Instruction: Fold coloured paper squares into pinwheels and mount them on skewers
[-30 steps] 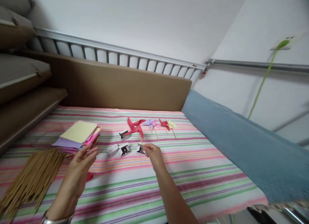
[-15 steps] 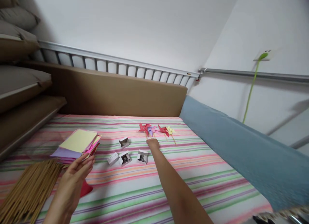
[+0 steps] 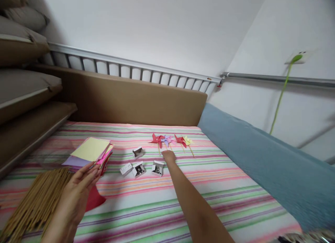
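My left hand (image 3: 81,185) is at the left with fingers stretched out and slightly apart, its fingertips over the near edge of a stack of coloured paper squares (image 3: 91,149), pale yellow on top. Whether they touch the paper, I cannot tell. Far ahead, my right hand (image 3: 169,156) is low on the striped cloth, fingers drawn together beside the stick of a red pinwheel (image 3: 157,140). Its fingertips are too small to make out. Close by lie a purple pinwheel (image 3: 165,141), a pink one, another red pinwheel (image 3: 180,141) and a yellow pinwheel (image 3: 187,141).
A bundle of thin wooden sticks (image 3: 39,197) lies at the lower left, near a red paper piece (image 3: 94,198). Small white boxes (image 3: 157,169) stand mid-cloth, some holding shiny metal bits. A brown board (image 3: 131,103) and a blue padded side (image 3: 248,142) border the striped cloth.
The view has turned slightly, shifting most things rightward. The left red pinwheel sits a little apart from my right hand, with more of its stick showing. My left hand stays by the paper stack.
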Demonstrator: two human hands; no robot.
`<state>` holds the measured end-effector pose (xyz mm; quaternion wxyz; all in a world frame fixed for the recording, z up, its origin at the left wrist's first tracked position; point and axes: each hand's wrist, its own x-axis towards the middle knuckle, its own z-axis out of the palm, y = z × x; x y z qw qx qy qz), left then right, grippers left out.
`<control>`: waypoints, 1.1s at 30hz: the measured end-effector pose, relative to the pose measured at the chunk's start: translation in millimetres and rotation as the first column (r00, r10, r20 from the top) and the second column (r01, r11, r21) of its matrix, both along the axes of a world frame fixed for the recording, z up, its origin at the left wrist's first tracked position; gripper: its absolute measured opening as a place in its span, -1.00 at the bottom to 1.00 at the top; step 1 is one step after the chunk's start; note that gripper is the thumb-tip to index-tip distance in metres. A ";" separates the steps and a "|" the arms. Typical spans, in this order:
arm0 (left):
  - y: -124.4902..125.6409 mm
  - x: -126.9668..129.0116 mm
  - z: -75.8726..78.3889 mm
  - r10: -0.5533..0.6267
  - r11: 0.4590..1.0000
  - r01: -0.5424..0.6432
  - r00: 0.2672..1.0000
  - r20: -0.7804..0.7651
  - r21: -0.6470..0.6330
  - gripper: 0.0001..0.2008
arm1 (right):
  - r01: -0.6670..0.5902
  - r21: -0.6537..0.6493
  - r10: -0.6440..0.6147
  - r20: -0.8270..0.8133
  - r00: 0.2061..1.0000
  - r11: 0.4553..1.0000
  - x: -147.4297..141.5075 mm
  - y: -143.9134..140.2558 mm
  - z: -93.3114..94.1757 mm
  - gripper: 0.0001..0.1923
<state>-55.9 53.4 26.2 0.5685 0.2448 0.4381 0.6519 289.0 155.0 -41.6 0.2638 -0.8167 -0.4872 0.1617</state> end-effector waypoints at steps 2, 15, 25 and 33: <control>-0.9 -5.9 6.1 0.015 1.000 -0.015 1.000 0.016 0.009 -0.49 | 0.045 0.043 -0.041 -0.103 0.994 0.998 -0.1 -15.0 -2.4 -0.68; -25.3 -65.6 43.2 0.432 0.825 -0.516 0.838 0.334 0.228 -0.83 | -0.119 0.305 0.236 -0.383 0.893 0.945 -64.2 -163.0 1.1 -0.62; -45.6 -81.6 18.1 0.549 0.762 -0.628 0.757 0.355 0.158 -0.53 | -0.487 0.397 0.618 -0.345 0.707 0.778 -188.2 -172.4 9.2 -0.72; -38.5 -62.6 7.0 0.428 0.875 -0.478 0.839 0.336 0.079 -0.49 | -0.554 0.474 0.663 -0.091 0.743 0.685 -203.5 -135.9 54.0 -0.79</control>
